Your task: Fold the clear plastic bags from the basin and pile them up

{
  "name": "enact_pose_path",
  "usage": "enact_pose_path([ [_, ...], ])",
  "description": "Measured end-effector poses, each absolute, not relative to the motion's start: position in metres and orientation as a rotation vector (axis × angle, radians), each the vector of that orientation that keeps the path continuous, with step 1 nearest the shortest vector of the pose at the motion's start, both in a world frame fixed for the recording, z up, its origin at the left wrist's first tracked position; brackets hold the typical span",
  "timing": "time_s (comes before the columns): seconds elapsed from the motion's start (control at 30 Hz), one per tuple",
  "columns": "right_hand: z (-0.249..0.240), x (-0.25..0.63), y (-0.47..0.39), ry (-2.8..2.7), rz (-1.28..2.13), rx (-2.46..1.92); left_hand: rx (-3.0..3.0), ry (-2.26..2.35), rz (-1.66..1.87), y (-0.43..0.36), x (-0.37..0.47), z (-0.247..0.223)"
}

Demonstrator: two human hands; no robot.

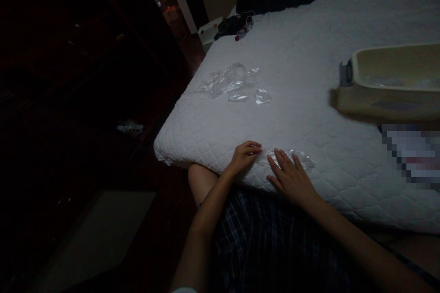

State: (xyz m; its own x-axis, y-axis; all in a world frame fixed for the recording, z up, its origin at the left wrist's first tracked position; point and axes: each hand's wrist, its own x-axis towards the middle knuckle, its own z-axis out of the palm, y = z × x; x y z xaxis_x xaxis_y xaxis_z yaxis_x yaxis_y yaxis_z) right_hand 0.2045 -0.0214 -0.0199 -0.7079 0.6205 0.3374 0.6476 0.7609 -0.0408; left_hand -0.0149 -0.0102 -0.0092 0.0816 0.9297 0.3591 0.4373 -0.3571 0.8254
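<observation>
A clear plastic bag [304, 158] lies flat on the white quilted bed cover [292, 128], near its front edge. At the bag's left end is my left hand [244, 155], its fingers bent together and closed on the edge of the plastic. My right hand [290, 177] rests palm down on the bag with the fingers spread, hiding part of it. Farther up the bed sits a loose pile of clear plastic bags [225, 80]. Two smaller pieces, one of them a crumpled clear bag [262, 96], lie just in front of that pile.
A cream plastic bin [378, 103] with a grey latch stands on the bed at the right, near a blurred-out flat item [412, 155]. Dark items and a small bottle [242, 33] lie at the far left corner. Dark clothing [275, 0] is at the back.
</observation>
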Motion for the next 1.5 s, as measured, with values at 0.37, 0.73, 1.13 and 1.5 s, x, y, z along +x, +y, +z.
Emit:
enact_pose_path([
  [0.37, -0.029, 0.208, -0.019, -2.640, -0.058, -0.951, 2.722, 1.669, 0.438, -0.053, 0.015, 0.001],
  [0.73, -0.008, 0.200, -0.018, -2.435, -0.002, -0.962, 2.805, 1.813, 0.290, -0.057, 0.017, -0.028],
  [1.13, -0.036, 0.203, -0.008, -2.594, -0.042, -0.948, 2.837, 1.776, 0.232, -0.057, 0.014, -0.029],
  [1.5, -0.031, 0.227, 0.000, -2.623, -0.034, -0.957, 2.806, 1.767, 0.281, -0.057, 0.017, -0.027],
])
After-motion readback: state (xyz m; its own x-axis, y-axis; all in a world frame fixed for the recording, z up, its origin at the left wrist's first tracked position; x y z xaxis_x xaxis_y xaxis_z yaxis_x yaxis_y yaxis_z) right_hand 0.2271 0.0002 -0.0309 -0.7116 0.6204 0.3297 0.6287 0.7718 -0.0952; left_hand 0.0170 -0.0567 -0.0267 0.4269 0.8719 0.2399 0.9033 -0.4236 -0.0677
